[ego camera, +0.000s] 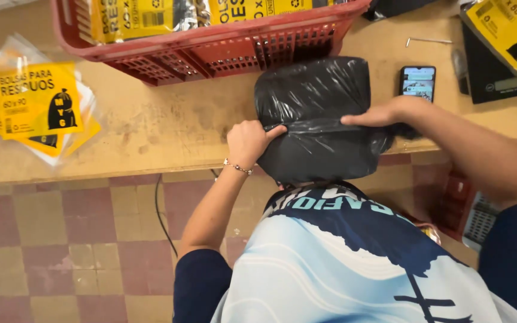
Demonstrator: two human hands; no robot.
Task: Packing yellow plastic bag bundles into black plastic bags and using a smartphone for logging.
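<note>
head view, looking straight down: a folded stack of black plastic bags (312, 116) sits on the near edge of the wooden tabletop (169, 128), its near part hanging over the edge toward the person's body. left hand (249, 142) is clenched at the stack's left side, thumb pressed flat along a fold line running across the middle. right hand (384, 113) comes in from the right, fingers (354, 119) extended and pressed flat on that same fold, grasping nothing, just pinning the plastic down. a thin bracelet (237, 168) shows on the left wrist. just beyond the stack, touching or nearly so, there's a red plastic crate (222, 51) holding yellow-labelled bag packs. far left on the tabletop, a fan of clear sleeves with yellow label cards (37, 107). right of the stack, a smartphone (417, 82) lies face up, screen lit. a metal nail (429, 40) lies further back. below, checkered floor tiles (61, 251) and a black cable (160, 209).
</note>
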